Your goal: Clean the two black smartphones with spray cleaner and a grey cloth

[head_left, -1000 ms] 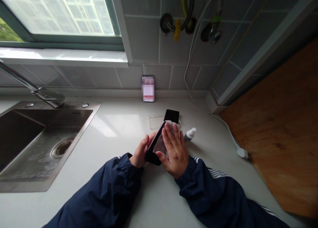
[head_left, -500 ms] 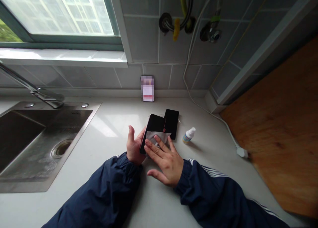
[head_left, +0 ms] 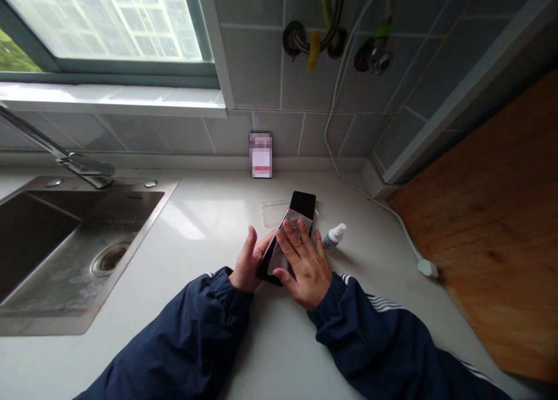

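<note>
Cloth (head_left: 277, 261) hides most of the phone (head_left: 302, 204); the card (head_left: 260, 154) is blurred.

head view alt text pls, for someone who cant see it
Seen from the wearer's head, the right hand presses a grey cloth onto the screen of a black smartphone held by the left hand above a white counter. Behind them lie a second black phone and a clear phone case, with a small white-capped bottle nearby and a steel sink to the left.
</note>
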Demonstrator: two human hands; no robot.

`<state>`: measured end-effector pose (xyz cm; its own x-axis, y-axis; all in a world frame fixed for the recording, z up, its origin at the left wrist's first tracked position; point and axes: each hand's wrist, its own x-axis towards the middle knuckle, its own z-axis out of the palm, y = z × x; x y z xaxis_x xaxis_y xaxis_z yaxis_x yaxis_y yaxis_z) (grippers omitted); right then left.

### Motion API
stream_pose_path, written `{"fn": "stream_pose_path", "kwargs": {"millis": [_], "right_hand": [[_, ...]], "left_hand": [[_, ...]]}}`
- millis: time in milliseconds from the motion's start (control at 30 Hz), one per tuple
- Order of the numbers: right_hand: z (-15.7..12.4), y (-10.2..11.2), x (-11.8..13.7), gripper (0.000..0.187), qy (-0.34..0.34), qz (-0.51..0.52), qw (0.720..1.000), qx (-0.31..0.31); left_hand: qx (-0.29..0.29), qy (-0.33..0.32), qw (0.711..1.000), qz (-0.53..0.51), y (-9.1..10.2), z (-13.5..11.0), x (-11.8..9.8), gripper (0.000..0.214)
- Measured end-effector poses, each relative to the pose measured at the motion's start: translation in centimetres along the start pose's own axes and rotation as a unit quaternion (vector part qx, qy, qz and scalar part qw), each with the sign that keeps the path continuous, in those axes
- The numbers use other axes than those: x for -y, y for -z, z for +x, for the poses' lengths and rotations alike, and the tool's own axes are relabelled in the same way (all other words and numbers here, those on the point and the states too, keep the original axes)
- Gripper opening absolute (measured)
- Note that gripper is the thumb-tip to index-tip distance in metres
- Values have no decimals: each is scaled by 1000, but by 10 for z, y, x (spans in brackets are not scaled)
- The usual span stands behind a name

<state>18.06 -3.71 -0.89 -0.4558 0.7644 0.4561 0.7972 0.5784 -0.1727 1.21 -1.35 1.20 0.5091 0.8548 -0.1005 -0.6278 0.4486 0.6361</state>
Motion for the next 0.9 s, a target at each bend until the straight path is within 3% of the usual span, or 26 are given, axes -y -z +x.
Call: {"fn": "stream_pose_path", "kwargs": {"millis": [267,567,767,900], "right_hand": [[3,5,-2,72,-32,2,999,-42],[-2,-2,6,77,-19,30,998,-52],[-1,5,9,71,-23,68,994,-80],[2,10,4,68,40,49,997,-52]], "left_hand": [[6,-13,999,50,-2,-1,3,79],[-18,-6,998,66,-1,-3,7,80],[-14,17,1000,-4,-3,-2,-4,80],[-1,43,997,-63,4,-1,-16,86]]}}
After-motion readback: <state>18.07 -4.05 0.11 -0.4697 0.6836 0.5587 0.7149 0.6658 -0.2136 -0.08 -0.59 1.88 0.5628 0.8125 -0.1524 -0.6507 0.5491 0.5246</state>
